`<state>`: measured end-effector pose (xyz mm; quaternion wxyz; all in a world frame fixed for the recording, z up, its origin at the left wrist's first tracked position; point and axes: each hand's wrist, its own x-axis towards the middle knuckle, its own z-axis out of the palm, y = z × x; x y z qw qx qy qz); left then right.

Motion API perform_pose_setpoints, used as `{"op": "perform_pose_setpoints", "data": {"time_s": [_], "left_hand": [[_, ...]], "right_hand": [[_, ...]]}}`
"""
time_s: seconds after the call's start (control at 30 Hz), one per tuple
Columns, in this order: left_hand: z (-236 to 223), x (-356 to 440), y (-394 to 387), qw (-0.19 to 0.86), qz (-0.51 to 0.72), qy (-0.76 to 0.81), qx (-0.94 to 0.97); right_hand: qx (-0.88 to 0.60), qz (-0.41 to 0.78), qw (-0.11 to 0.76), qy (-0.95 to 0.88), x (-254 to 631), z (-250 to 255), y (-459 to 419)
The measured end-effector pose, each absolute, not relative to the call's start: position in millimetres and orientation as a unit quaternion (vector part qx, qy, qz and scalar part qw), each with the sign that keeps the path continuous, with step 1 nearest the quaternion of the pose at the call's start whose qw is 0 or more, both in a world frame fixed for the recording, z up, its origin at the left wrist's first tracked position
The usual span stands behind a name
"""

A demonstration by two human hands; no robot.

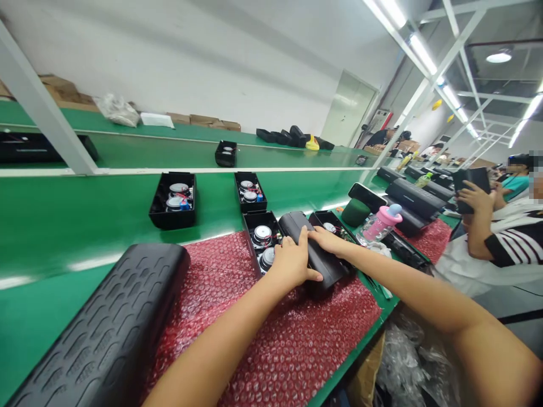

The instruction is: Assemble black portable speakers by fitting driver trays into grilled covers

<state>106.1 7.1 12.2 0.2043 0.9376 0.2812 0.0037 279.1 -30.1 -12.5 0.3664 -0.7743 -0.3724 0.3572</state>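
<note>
A black speaker cover (311, 249) lies between two open speaker housings on the bubble wrap. My left hand (292, 260) grips its left side, thumb and index finger spread along the top while the other fingers curl at the edge. From the right, my right hand (328, 240) holds the far part of the same cover. Just left of it, an open speaker housing (263, 240) shows round silver drivers and wires. Another open speaker housing (328, 226) is partly covered by my right hand and arm.
Red bubble wrap (297, 350) covers the green bench. A large ribbed black casing (97, 322) lies at front left. Two open housings (175, 200) stand farther back. At right are a pink-lidded bottle (379, 223), a green round object (356, 212) and a co-worker (500, 237) holding a black casing.
</note>
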Motion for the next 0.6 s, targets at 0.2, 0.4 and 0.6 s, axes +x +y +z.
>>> {"op": "perform_pose_setpoints", "data": {"time_s": [0.2,0.4,0.6], "left_hand": [[33,80,42,0.218,0.017,0.258,0.941],[59,47,65,0.242,0.128,0.331,0.903],[50,53,73,0.417,0.289,0.300,0.807]], "right_hand": [[-0.815,0.279,0.297,-0.412,253,-2,-49],[-0.785,0.308,0.368,-0.390,265,2,-56],[-0.651,0.396,0.530,-0.372,272,19,-88]]}}
